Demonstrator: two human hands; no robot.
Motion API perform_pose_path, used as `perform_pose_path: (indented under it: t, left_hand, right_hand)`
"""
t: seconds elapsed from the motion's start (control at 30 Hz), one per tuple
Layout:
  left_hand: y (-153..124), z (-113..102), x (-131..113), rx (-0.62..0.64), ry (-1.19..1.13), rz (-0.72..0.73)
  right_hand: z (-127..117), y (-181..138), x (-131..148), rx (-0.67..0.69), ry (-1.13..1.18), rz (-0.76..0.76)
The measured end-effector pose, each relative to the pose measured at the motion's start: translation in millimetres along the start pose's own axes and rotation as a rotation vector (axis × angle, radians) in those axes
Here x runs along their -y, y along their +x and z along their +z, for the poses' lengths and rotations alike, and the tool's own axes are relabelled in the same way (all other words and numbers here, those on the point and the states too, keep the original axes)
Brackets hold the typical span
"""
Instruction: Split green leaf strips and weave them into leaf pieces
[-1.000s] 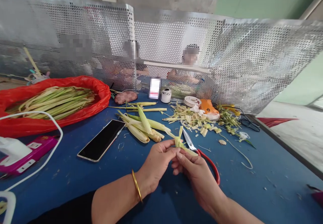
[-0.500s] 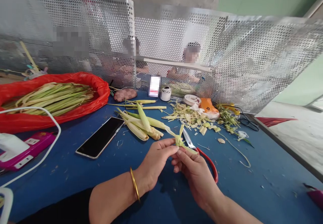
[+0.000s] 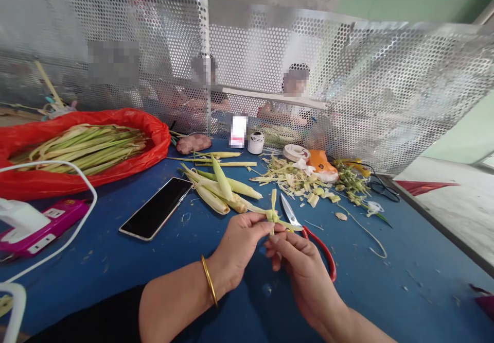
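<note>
Both my hands meet over the blue table [image 3: 116, 260] on a small knot of pale green leaf strips [image 3: 274, 214]. My left hand [image 3: 241, 245], with a gold bangle at the wrist, pinches the strips from the left. My right hand [image 3: 301, 266] pinches them from the right, its fingers pressed together. Loose strip ends stick up and out from the knot. Red-handled scissors [image 3: 309, 229] lie on the table just behind my right hand. A bunch of folded leaf pieces [image 3: 219, 188] lies beyond my hands.
A black phone [image 3: 156, 208] lies left of the folded pieces. A red bag [image 3: 154, 137] at the left holds long leaf strips. Leaf scraps [image 3: 293, 175], a tape roll [image 3: 294, 152] and a thread spool [image 3: 255, 142] sit by a perforated metal screen [image 3: 386, 90]; people sit behind it. A pink power strip [image 3: 50, 222] lies far left.
My hands have shifted the knot slightly; the upright strip end now stands straighter and my right fingers have slid a little lower. Nothing else on the table has moved.
</note>
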State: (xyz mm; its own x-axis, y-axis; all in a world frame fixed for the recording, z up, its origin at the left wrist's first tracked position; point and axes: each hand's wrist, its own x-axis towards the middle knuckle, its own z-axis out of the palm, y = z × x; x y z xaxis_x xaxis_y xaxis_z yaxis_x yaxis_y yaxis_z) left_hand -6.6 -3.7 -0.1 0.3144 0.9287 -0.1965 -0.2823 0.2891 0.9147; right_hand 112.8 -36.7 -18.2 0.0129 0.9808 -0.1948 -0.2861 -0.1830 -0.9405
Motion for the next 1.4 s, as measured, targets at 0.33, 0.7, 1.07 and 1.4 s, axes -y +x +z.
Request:
perform_pose_path:
  t: [0.33, 0.7, 1.07, 1.4]
  left_hand:
    - [0, -3, -3, -0.152, 0.051, 0.062]
    - [1, -2, -4, -0.026, 0.017, -0.004]
    - [3, -4, -4, -0.098, 0.089, -0.008]
    - [1, -14, -20, 0.309, 0.264, -0.148]
  right_hand:
    - [1, -8, 1, 0.078, -0.157, 0.01]
    - [-5, 5, 7, 0.13, -0.357, -0.086]
    - [-9, -4, 1, 0.126, -0.951, -0.556]
    - [-29, 24, 30, 0.147, -0.338, -0.183]
